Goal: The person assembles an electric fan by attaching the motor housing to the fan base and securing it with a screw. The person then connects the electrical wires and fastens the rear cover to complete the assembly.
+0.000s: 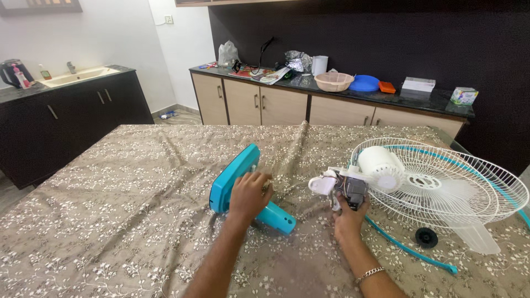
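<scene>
**Fan in pieces on the cloth-covered table**

Nearest the camera, two bare forearms reach in from the table's near edge. The left hand point(249, 194) lies with fingers curled over the teal fan base point(237, 182), a flat, rounded plastic foot tipped up on its edge, with a short teal neck tube point(277, 217) pointing toward the near edge; the hand is closed on the part where foot and neck meet. The right hand point(346, 216), a chain bracelet point(369, 273) on its wrist, is clamped around a dark motor block point(355, 191) with thin wires, which joins a white housing piece point(323, 184) on its left.

Just right of that hand, toward the table's right edge, a thin teal rim strip point(411, 249) curves over the cloth, and a small black knob point(426, 237) lies beside it. Behind them a white wire fan guard point(469, 182) rests on its side, with a white motor cover point(381, 167) at its hub and translucent blades point(469, 234) partly under the grille. The guard touches the motor assembly and crowds the right hand.

The table point(110, 187) wears a brown floral cloth with a raised fold down its middle.

Farther back, a counter point(342, 91) over beige cabinets carries a beige basket point(333, 81), a blue plate point(364, 84), boxes and bags. At far left, a dark unit holds a sink point(77, 76) and a kettle point(12, 72).
</scene>
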